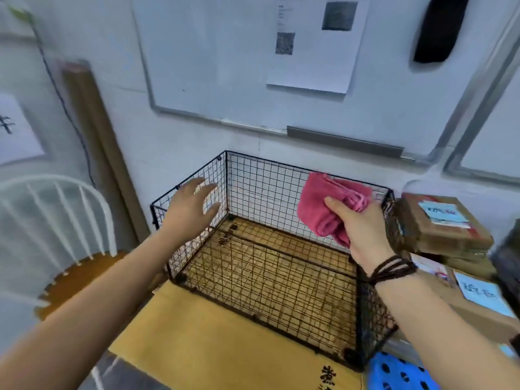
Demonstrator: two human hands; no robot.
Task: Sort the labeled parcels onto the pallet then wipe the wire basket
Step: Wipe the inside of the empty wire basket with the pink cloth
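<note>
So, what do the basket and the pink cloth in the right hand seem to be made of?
The wire basket: thin metal wire joined in a grid, black coated; the floor wires look brownish, perhaps rust. The pink cloth: soft fabric, probably towel-like, matte; it folds limply in the right hand.

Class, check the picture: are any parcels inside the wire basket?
No, the basket has a bare wire floor; the parcels sit stacked outside, to its right.
</note>
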